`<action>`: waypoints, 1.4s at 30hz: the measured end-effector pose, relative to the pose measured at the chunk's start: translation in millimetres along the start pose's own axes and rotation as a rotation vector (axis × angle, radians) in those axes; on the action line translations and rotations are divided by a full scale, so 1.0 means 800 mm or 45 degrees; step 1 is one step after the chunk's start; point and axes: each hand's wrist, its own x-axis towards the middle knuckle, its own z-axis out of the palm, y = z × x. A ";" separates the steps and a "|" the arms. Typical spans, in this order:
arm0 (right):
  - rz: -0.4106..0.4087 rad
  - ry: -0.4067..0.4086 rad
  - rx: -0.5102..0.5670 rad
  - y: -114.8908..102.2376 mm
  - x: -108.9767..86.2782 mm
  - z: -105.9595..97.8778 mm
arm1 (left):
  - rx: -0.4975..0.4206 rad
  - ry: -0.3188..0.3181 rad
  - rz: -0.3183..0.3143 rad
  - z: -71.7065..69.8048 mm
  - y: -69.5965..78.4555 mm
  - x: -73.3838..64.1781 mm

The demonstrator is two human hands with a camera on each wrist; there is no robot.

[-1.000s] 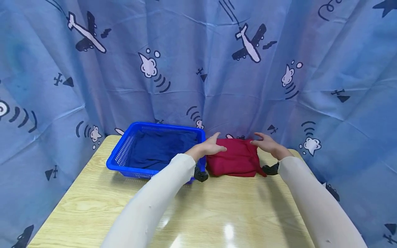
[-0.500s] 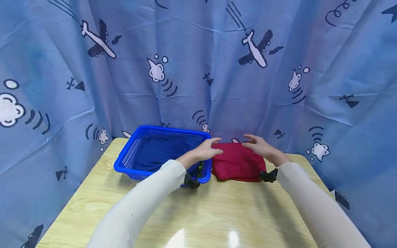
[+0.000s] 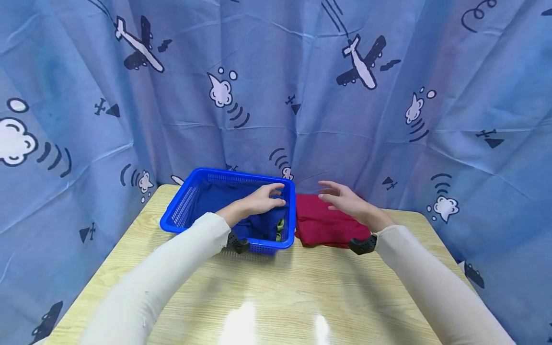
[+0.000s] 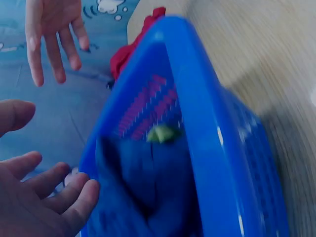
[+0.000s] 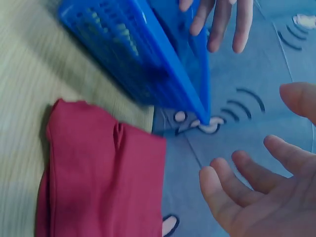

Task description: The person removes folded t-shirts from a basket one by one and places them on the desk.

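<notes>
My left hand (image 3: pixel 258 200) hovers above the right part of a blue plastic basket (image 3: pixel 177 203), fingers spread and loosely bent, holding nothing. Inside the basket lies dark blue folded cloth (image 3: pixel 215 196), with a bit of yellow-green cloth (image 3: pixel 280 229) at its right end. Right of the basket a folded red cloth (image 3: pixel 321 225) rests on the table. Above that red cloth hangs my right hand (image 3: pixel 347 201), fingers relaxed and apart, also holding nothing. The right wrist view shows the red cloth (image 5: pixel 103 173) beside the hand, not touched by it.
The wooden table (image 3: pixel 267 292) extends in front of the basket and red cloth. Behind it hangs a blue curtain (image 3: pixel 258 139) printed with airplanes and clouds. Each wrist carries a small black device, such as the one (image 3: pixel 363 245) on the right.
Both hands have moved left: the left from the red cloth's edge to over the basket, the right across the red cloth. The head view has shifted slightly. Basket and cloths seem to stay put.
</notes>
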 end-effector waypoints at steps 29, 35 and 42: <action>0.155 -0.201 0.153 -0.060 0.034 0.124 | 0.073 0.089 -0.230 -0.117 -0.078 -0.076; 0.185 -0.165 0.148 -0.062 0.035 0.132 | 0.128 0.128 -0.274 -0.134 -0.095 -0.082; 0.242 -0.110 0.247 -0.063 0.046 0.139 | 0.202 0.129 -0.358 -0.143 -0.112 -0.092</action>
